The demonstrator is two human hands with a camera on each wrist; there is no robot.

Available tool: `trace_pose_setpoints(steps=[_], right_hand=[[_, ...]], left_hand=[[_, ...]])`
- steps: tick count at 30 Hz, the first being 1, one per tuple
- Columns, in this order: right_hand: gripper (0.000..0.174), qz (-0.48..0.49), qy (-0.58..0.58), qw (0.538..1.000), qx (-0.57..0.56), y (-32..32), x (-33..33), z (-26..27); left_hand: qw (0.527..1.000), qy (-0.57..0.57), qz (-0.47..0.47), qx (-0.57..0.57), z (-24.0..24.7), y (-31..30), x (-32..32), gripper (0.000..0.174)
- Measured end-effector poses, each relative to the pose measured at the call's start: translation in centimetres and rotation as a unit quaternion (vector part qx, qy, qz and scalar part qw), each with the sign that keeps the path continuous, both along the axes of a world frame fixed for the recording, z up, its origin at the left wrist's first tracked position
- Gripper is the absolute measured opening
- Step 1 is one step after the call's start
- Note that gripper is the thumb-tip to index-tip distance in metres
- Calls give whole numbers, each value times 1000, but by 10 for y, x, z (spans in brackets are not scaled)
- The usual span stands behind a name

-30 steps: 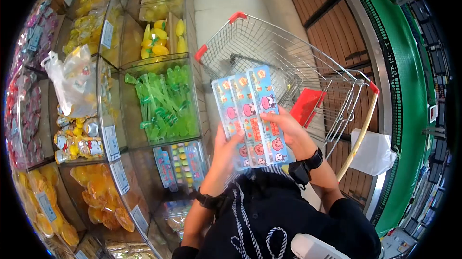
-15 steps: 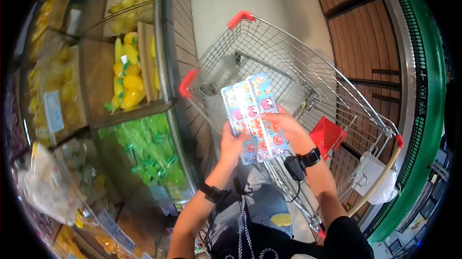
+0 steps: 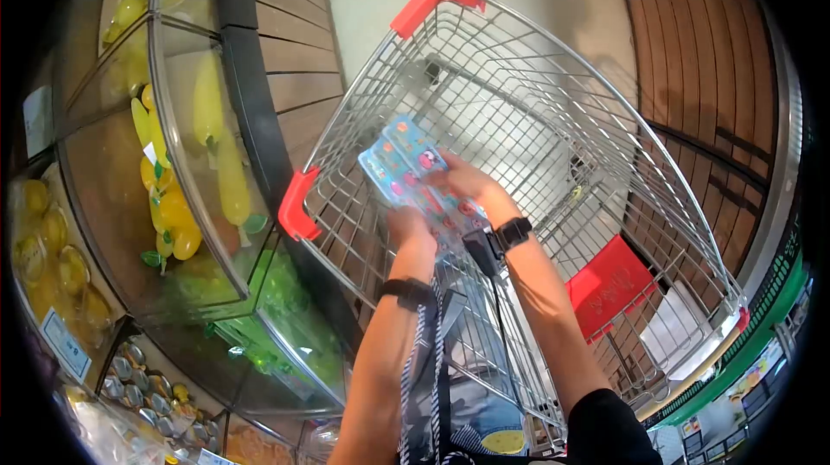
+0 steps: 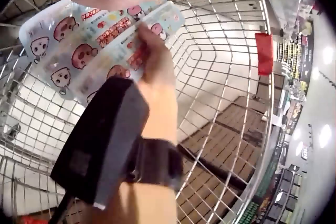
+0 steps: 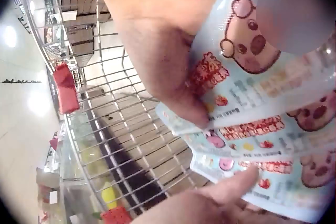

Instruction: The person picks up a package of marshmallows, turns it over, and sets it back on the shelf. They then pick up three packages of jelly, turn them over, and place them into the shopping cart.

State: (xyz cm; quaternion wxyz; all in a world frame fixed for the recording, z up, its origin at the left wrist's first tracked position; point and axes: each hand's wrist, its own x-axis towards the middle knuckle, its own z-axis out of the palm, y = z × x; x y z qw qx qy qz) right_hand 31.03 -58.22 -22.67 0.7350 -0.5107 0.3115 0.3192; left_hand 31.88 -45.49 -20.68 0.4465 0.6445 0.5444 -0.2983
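Both hands hold three long, flat blue packs point(image 3: 402, 162), printed with pink cartoon animal faces and red lettering, above the shopping cart point(image 3: 596, 76). My left hand point(image 3: 410, 227) grips their near left side; in the right wrist view its finger point(image 5: 239, 184) lies across the printed front of the lowest pack. My right hand point(image 3: 471, 187) grips the right side, with the thumb point(image 5: 184, 106) over the top pack. The packs overlap like a fan in the left wrist view. The fingers beneath them are hidden.
Left of the cart stand clear shelf bins with yellow fruit-shaped containers point(image 3: 173, 214) and green ones point(image 3: 285, 318). A red panel point(image 3: 609, 288) and a white bag point(image 3: 679, 331) are at the cart's handle end. Brown slatted panelling point(image 3: 705, 59) runs along the right.
The view has swung away from the shelves toward the cart. Both hands have carried the packs from in front of the body out over the cart, and the packs are now tilted.
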Motion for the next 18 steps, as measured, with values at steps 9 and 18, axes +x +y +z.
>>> trace_pose_setpoints(steps=[9,18], right_hand=[[44,117,-192,965,-137,46,15,-79],[38,100,-130,903,-397,65,-5,-49]], left_hand=[[989,-36,90,-115,-84,35,-22,30],[999,16,32,-40,-29,2,-18,33]])
